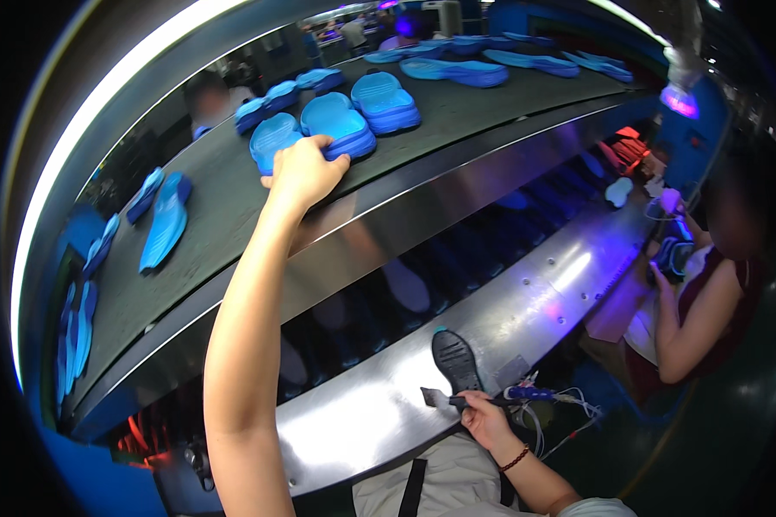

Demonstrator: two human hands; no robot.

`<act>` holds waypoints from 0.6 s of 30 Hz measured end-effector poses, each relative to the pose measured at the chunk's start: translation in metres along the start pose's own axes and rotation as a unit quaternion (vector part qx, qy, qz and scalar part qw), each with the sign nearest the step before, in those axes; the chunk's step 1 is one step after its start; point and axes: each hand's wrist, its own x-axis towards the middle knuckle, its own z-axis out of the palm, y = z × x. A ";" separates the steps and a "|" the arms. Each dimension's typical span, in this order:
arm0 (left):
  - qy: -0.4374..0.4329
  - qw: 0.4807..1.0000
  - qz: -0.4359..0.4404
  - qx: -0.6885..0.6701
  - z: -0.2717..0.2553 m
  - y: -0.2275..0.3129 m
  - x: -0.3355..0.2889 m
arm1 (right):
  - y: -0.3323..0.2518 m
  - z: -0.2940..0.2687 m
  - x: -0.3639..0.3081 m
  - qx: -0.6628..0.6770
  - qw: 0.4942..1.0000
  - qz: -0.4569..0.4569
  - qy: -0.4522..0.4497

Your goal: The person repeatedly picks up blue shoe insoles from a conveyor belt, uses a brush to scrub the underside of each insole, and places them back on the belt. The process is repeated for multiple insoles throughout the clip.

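My left hand stretches up to the raised conveyor, its fingers closed round the near edge of a blue shoe sole in a group of stacked soles. Right beside it lies another blue sole stack, which the hand also seems to touch. Low over the metal bench, my right hand grips a flat brush with pale, dark-tipped bristles pointing left. Just beyond the brush a dark shoe sole rests on the bench, tread-like grooves facing up.
More blue soles lie along the dark conveyor belt. Beneath it, a lower rack carries dark and pale soles. The steel bench runs before me. Wires hang by my right hand. A co-worker sits at the right.
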 end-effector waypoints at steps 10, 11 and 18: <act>-0.037 0.993 0.088 -0.070 0.049 0.082 0.037 | -0.010 0.016 -0.009 -0.025 0.999 0.024 -0.018; -0.047 0.995 0.083 -0.029 0.038 0.088 0.026 | -0.009 0.015 -0.007 -0.024 1.000 0.009 -0.012; 0.054 0.971 0.036 0.229 0.001 0.029 -0.029 | -0.001 0.003 -0.017 -0.053 0.998 0.024 -0.001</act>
